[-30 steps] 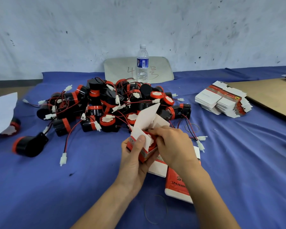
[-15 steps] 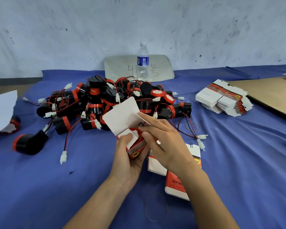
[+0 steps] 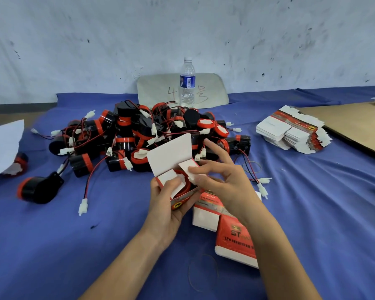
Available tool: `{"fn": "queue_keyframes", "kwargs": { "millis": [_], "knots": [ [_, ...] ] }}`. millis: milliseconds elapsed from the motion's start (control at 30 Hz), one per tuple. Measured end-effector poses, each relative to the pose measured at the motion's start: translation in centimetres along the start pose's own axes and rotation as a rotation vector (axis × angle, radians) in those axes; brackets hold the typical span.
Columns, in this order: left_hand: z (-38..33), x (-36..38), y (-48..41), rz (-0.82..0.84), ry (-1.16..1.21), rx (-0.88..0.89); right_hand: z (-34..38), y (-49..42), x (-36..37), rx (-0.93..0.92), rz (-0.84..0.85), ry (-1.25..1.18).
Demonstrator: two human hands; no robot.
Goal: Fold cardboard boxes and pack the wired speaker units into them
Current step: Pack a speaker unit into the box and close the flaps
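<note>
Brightness: I find the bench [image 3: 52, 245] evenly and fairly brightly lit, corner to corner.
Source: diffuse, seemingly from overhead; I cannot place it more exactly.
Shadows: soft and short, under the left hand [image 3: 167, 211], the box [image 3: 171, 152] and the speaker pile [image 3: 126, 135].
Glare: mild sheen on the water bottle [image 3: 187, 83]; highlights hold detail.
Blur: I note slight smear on the right hand [image 3: 232, 187] and soft, unreadable print on the box stack [image 3: 290, 131].
Distortion: wide-angle bowing; the foot of the wall [image 3: 268, 40] bends toward the frame's sides, and the margins look stretched.
</note>
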State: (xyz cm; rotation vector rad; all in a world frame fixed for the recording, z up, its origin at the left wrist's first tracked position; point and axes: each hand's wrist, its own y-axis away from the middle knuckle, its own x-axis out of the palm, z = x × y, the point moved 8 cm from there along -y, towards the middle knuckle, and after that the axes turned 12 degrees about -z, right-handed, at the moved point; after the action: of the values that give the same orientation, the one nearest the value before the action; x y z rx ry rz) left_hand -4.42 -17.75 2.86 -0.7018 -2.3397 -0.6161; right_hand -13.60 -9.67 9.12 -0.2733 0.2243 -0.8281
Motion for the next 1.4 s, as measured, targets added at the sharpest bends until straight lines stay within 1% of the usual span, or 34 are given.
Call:
{"fn": "queue_keyframes", "kwargs": {
  "millis": [67,133,167,233,300,400,533,600,667,767,833,933,1033,1100,1167,1300,1400],
  "knots": [
    [-0.3,0.4,0.1,0.048,-0.047,0.024,-0.7,0.1,-0.2,0.126,0.019,-0.133],
    [-0.2,0.8,0.3,0.096,-0.071,-0.001,-1.2,0.5,0.5,0.217,0.110,-0.261],
    [-0.2,0.9,0.3,0.111,-0.073,-0.012,-1.1,0.8,0.9,0.226,0.155,-0.295],
    [-0.1,0.9,0.3,0.107,-0.065,-0.029,-0.9,0.8,1.0,0.180,0.188,-0.262],
    [0.1,0.8,0.3,0.086,-0.063,-0.040,-0.7,0.6,0.7,0.110,0.169,-0.188],
    [0.4,0.8,0.2,0.065,-0.060,-0.042,-0.6,0.3,0.4,0.048,0.106,-0.108],
    [0.5,0.7,0.3,0.054,-0.034,-0.050,-0.7,0.2,0.4,-0.025,-0.019,0.022],
    [0.7,0.8,0.4,0.063,-0.050,-0.049,-0.9,0.3,0.3,-0.022,-0.063,0.026],
    [0.8,0.7,0.3,0.064,-0.116,-0.014,-0.9,0.3,0.1,-0.021,-0.086,0.047],
    [0.3,0.3,0.2,0.029,-0.277,0.112,-0.8,0.2,0.1,-0.019,-0.093,0.077],
    [0.0,0.3,0.3,0.019,-0.360,0.189,-0.7,0.3,0.2,-0.001,-0.096,0.039],
    [-0.2,0.3,0.5,0.020,-0.368,0.239,-1.2,0.3,0.4,0.087,-0.084,-0.080],
    [0.1,0.1,0.3,0.003,-0.306,0.210,-1.7,0.1,0.5,0.185,-0.063,-0.204],
    [0.3,-0.1,0.2,-0.009,-0.267,0.164,-1.6,0.1,0.4,0.184,-0.051,-0.247],
    [0.3,-0.1,0.1,0.002,-0.273,0.140,-1.3,0.1,0.3,0.126,-0.036,-0.186],
    [-0.1,0.0,-0.2,0.040,-0.361,0.138,-0.4,0.4,0.3,0.000,-0.046,-0.010],
    [-0.3,-0.1,-0.5,0.059,-0.435,0.134,-0.5,0.5,0.2,0.001,-0.033,0.032]
  ]
}}
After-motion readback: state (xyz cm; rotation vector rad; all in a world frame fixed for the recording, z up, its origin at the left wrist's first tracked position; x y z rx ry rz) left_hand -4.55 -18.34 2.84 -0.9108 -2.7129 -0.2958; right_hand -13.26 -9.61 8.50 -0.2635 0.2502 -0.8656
